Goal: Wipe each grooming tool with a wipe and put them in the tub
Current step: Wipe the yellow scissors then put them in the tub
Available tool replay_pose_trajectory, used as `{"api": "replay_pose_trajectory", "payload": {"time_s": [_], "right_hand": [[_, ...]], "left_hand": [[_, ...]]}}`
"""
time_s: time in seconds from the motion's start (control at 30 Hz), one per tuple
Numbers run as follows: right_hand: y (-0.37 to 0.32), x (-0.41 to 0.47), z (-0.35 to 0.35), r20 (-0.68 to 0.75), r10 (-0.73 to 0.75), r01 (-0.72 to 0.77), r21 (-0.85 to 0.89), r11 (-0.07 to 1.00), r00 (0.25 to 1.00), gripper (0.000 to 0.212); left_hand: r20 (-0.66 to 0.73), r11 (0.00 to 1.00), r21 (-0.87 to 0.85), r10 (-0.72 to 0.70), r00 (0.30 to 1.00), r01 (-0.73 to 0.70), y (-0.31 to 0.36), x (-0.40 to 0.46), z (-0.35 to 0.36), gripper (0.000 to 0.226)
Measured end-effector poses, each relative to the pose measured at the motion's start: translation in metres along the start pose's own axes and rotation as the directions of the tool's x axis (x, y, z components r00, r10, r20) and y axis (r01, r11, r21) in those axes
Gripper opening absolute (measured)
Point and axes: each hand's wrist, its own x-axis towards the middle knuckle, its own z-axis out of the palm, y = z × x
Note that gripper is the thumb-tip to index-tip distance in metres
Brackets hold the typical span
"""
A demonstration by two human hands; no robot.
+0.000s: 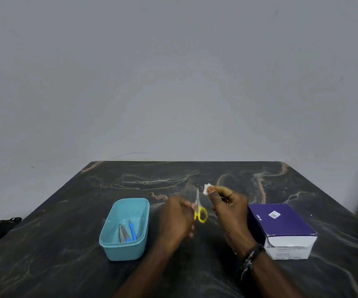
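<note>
- My left hand (177, 219) grips the yellow-handled scissors (199, 206) by the handle end, fingers curled round it, so the closed blades point away from me toward the far edge of the tabletop (70, 214) and stay bare for wiping.
- My right hand (227, 208) pinches a small white wipe (207, 188) between thumb and fingertips, just beside the blade tips. I cannot tell whether the wipe touches the metal.
- I hold both above the middle of the tabletop, between tub and box, so neither the scissors nor the wipe picks anything up from the dark marbled surface.
- The blue tub (111, 244) sits on the tabletop just left of my left hand, its near end toward the near edge. I judge that keeps the drop short once the scissors are clean.
- Two tools already lie inside it: small grey-bladed scissors (123, 233) and a thin blue-handled tool (132, 230), side by side on the bottom. No other tool lies loose on the tabletop, so I judge this is the last one.
- The purple and white box (281, 224) stands toward the right edge, just beside my right wrist, within reach of the wiping hand. Its small print is too blurred to read.
</note>
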Motion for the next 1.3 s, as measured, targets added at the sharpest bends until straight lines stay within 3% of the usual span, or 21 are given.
{"api": "replay_pose_trajectory", "payload": {"time_s": [0.1,0.23,0.37,0.5,0.63,0.7,0.83,1.0,1.07,1.13,1.3], "right_hand": [[-0.001,-0.002,0.000,0.076,0.028,-0.026,-0.020,0.999,0.997,0.011],[-0.001,-0.006,0.002,0.226,0.068,-0.061,-0.036,0.997,0.972,0.013],[-0.002,-0.009,0.004,0.296,0.064,-0.048,-0.063,0.997,0.953,0.011],[-0.002,-0.010,0.005,0.273,0.065,-0.054,-0.048,0.997,0.960,0.011],[-0.004,-0.006,0.004,0.203,0.111,-0.124,0.052,0.991,0.973,0.015],[-0.005,-0.006,0.003,0.209,0.118,-0.136,0.073,0.988,0.971,0.016],[-0.005,-0.010,0.004,0.289,0.102,-0.133,0.089,0.987,0.952,0.017],[-0.007,-0.014,0.005,0.423,0.080,-0.143,0.118,0.983,0.903,0.019],[-0.009,-0.016,0.005,0.473,0.066,-0.143,0.129,0.981,0.879,0.021],[-0.011,-0.017,0.006,0.508,0.061,-0.140,0.120,0.983,0.859,0.020],[-0.012,-0.018,0.004,0.534,0.072,-0.127,0.067,0.990,0.843,0.014]], "left_hand": [[-0.218,0.956,-0.270,0.059,0.974,-0.118,-0.004,0.008,0.001,0.006],[-0.267,0.872,-0.462,0.039,0.963,-0.164,-0.011,0.009,0.001,0.006],[-0.239,0.864,-0.469,0.074,0.968,-0.182,-0.017,0.006,0.001,0.007],[-0.256,0.852,-0.484,0.081,0.963,-0.200,-0.018,0.007,0.001,0.007],[-0.344,0.767,-0.599,0.015,0.939,-0.232,-0.013,0.012,-0.006,0.014],[-0.324,0.670,-0.708,-0.027,0.946,-0.224,-0.012,0.014,-0.010,0.022],[-0.152,0.464,-0.879,-0.061,0.986,-0.107,-0.012,0.014,-0.013,0.043],[-0.006,0.298,-0.955,-0.055,0.998,0.011,-0.007,0.012,-0.012,0.035],[0.008,0.290,-0.957,-0.060,0.998,0.025,-0.006,0.011,-0.011,0.018],[-0.022,0.355,-0.935,-0.078,0.997,0.007,-0.005,0.010,-0.011,0.007],[-0.128,0.548,-0.834,-0.068,0.989,-0.071,-0.006,0.008,-0.014,0.009]]}}
